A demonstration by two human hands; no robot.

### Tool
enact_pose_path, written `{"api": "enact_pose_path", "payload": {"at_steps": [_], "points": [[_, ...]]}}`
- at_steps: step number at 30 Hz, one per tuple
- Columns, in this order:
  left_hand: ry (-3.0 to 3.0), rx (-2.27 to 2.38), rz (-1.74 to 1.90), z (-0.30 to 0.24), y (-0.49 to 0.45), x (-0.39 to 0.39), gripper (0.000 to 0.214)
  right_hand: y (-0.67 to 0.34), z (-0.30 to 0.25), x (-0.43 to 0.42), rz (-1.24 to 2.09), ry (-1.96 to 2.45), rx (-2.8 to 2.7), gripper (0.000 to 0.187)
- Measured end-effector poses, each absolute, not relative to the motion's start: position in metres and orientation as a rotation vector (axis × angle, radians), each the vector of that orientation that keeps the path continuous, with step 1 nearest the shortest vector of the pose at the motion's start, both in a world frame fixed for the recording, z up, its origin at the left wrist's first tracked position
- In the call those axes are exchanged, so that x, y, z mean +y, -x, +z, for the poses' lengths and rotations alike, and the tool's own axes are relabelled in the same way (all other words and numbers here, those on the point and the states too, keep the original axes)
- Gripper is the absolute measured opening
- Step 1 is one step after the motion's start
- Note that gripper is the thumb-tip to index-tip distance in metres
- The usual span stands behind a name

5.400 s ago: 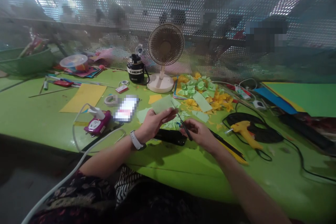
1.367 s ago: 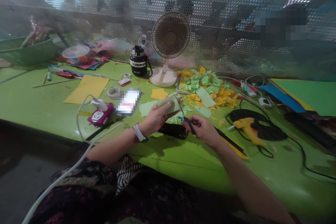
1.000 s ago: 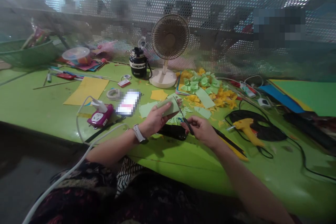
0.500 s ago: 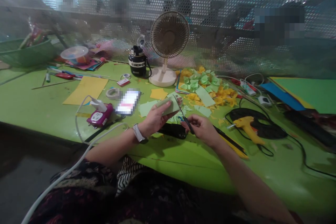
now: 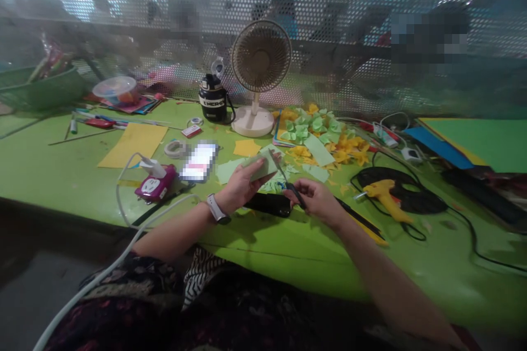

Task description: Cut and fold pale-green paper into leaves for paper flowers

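Pale green paper (image 5: 263, 166) is pinched in my left hand (image 5: 242, 186), thumb on top, above the middle of the table. My right hand (image 5: 313, 201) grips a pair of scissors (image 5: 297, 194) by its dark handles. Their blades point up and away, against the right edge of the paper. Below my hands lies a black object (image 5: 267, 204), partly covered by the left hand. Green paper scraps (image 5: 275, 186) lie behind and under the blades. A yellow paper piece (image 5: 247, 147) rests just beyond the held paper.
Green and yellow paper shapes (image 5: 321, 126) are heaped behind my right hand. A fan (image 5: 254, 120) and a black bottle (image 5: 212, 105) stand at the back. Rightward lies a yellow glue gun (image 5: 385, 197) with its cord; leftward, a phone (image 5: 200, 161) and a purple power socket (image 5: 155, 184).
The scissor blades look slightly more apart at the paper's edge. Both hands keep their holds; the whole view has shifted a little.
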State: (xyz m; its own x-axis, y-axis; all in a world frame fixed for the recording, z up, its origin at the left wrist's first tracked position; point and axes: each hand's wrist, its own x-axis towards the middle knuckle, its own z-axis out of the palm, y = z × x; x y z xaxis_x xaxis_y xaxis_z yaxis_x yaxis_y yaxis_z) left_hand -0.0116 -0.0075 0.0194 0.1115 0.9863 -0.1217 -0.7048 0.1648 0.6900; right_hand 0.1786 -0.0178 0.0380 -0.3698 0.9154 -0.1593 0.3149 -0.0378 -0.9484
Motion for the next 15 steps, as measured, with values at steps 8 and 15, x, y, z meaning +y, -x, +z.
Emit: {"api": "enact_pose_path", "payload": {"at_steps": [8, 15], "points": [[-0.558, 0.667, 1.344, 0.022, 0.022, 0.002, 0.027, -0.204, 0.041, 0.007, 0.961, 1.381, -1.728, 0.059], [-0.652, 0.742, 1.287, 0.022, 0.021, 0.004, 0.026, -0.218, 0.022, 0.032, 0.432, 1.969, -2.134, 0.045]]}}
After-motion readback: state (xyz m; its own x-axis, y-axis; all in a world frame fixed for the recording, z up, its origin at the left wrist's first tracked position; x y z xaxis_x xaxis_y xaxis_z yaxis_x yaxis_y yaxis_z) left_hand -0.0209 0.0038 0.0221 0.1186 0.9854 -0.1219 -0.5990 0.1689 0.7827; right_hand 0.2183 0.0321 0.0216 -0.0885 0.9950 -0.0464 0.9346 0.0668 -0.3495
